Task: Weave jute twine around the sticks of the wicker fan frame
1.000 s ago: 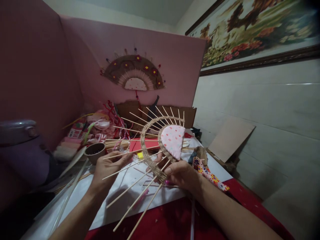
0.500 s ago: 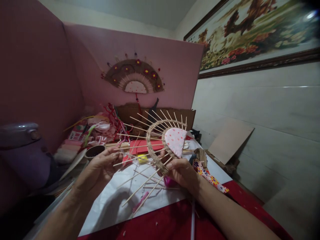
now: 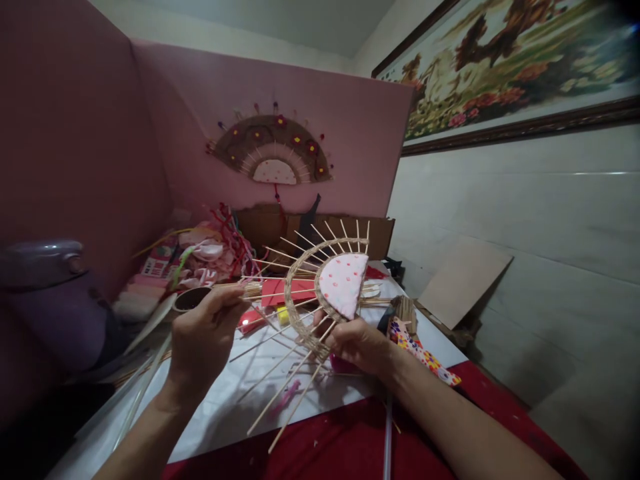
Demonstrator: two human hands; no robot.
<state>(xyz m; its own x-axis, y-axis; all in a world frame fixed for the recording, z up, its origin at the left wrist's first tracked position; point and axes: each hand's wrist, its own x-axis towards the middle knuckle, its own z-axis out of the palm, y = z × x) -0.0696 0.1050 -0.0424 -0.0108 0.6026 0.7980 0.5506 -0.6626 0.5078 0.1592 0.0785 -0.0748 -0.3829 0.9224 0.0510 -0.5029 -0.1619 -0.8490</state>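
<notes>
Since the frame before, the left hand (image 3: 203, 337) has come up a little, and its fingers have closed from a looser curl. The fan (image 3: 343, 283) has slid a bit to the left.

In the head view, the fan is held up over the table, tilted with its straight side to the right. The left hand pinches the tip of a thin wooden stick (image 3: 275, 295) between thumb and fingertips. The right hand (image 3: 364, 345) grips the fan's bottom part, thumb in front and some fingers behind.

The fan has a puffy half-circle cloth patch (image 3: 341, 285), pale pink with red dots. A brown, rough, ropy band (image 3: 290, 293) bends around it like a big C. Straight, smooth sticks poke out like sun rays.

Under it lie a smooth white sheet (image 3: 213, 413), a red cloth (image 3: 345, 440) and flat red paper (image 3: 287, 291). By the left hand is a round cup (image 3: 193, 300) with something dark in it. Behind that is a messy heap of soft, curly ribbons (image 3: 215, 250). Past the right hand lies a strip of flowery cloth (image 3: 420, 353).

Up on the pink wall (image 3: 185, 133) is a bigger brown fan (image 3: 270, 143) with red and yellow flowers. A stiff, flat board (image 3: 465, 280) leans by the tiled wall (image 3: 540, 220).
</notes>
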